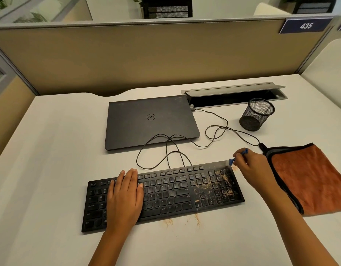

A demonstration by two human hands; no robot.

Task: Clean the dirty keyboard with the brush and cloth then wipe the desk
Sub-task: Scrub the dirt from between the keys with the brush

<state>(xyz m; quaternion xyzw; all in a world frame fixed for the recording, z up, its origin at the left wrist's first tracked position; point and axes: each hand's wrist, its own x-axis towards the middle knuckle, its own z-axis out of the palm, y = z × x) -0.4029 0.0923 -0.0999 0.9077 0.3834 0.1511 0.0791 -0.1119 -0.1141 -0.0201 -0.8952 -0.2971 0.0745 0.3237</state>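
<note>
A black keyboard [171, 191] lies across the white desk [50, 146], its right part dusted with tan crumbs [213, 186]. My left hand [125, 196] rests flat on the keyboard's left half with straight fingers. My right hand [251, 166] grips a small blue brush [239, 155] at the keyboard's top right corner, bristles touching the edge. An orange cloth [307, 177] with a dark border lies on the desk just right of my right hand.
A closed dark laptop [148, 121] lies behind the keyboard, with a thin black cable [215, 129] looping between them. A black mesh pen cup [256, 115] stands at the back right beside an open cable tray [233, 95]. Crumbs [183, 220] lie before the keyboard.
</note>
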